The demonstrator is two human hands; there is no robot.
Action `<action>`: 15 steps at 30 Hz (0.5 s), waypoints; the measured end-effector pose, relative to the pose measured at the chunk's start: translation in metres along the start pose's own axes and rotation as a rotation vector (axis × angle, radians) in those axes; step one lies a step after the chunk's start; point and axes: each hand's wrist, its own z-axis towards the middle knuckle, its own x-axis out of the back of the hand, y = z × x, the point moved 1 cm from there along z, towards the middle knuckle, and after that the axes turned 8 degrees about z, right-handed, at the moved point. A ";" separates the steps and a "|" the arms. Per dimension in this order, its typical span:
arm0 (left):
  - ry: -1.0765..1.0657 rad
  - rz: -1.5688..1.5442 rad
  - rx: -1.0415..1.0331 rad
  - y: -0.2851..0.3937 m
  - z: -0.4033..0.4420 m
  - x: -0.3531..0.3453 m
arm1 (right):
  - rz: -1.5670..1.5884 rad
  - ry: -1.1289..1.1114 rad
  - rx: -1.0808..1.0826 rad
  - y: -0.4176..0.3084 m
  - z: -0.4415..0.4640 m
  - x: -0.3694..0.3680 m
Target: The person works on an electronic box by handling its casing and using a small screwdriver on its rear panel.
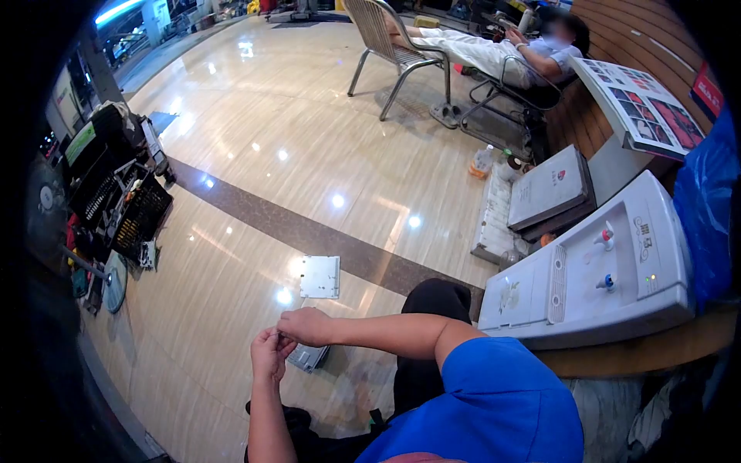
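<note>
My left hand and my right hand meet fingertip to fingertip, both closed in a pinch. Whatever sits between the fingers is too small and covered to name. Just below my right hand, a grey box-like device rests low near the floor, partly hidden by the hands. A flat silver-white plate with small holes and dark marks along its edges lies on the tiles beyond my hands.
On the right stands a white water dispenser, with a grey case behind it. Black crates with tools line the left. A person reclines at the back, legs on a metal chair. A dark tile strip crosses the floor.
</note>
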 end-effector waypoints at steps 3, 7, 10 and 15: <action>-0.030 -0.014 -0.044 -0.001 0.001 0.000 | 0.098 0.018 -0.072 0.000 0.002 0.002; -0.009 -0.067 -0.047 0.001 -0.001 -0.002 | 0.163 0.037 -0.094 0.000 0.003 0.005; -0.008 -0.069 -0.040 0.002 0.000 -0.001 | 0.187 0.042 -0.096 0.000 0.003 0.004; 0.000 -0.015 -0.034 0.004 -0.001 0.002 | 0.176 0.034 -0.082 0.000 0.002 0.003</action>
